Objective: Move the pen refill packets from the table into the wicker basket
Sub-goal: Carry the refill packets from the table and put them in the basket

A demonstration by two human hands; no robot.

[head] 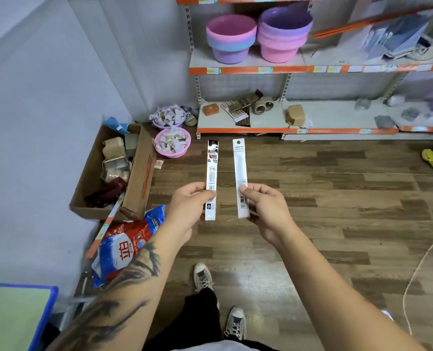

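Note:
My left hand (188,205) pinches the lower part of a narrow pen refill packet with a black printed top (211,171) and holds it upright above the wooden floor. My right hand (267,207) pinches a second, plain white pen refill packet (240,168), also upright. The two packets stand side by side about a hand's width apart, not touching. No wicker basket shows in the head view. Only a green corner of the table with a blue edge (41,323) appears at the bottom left.
An open cardboard box (136,178) of goods and a red and blue bag (124,247) lie on the floor at left. Pink bowls of sweets (172,144) sit near the orange-edged shelf (245,130), which carries stacked pink and purple tubs (257,38). My shoes (203,276) stand below.

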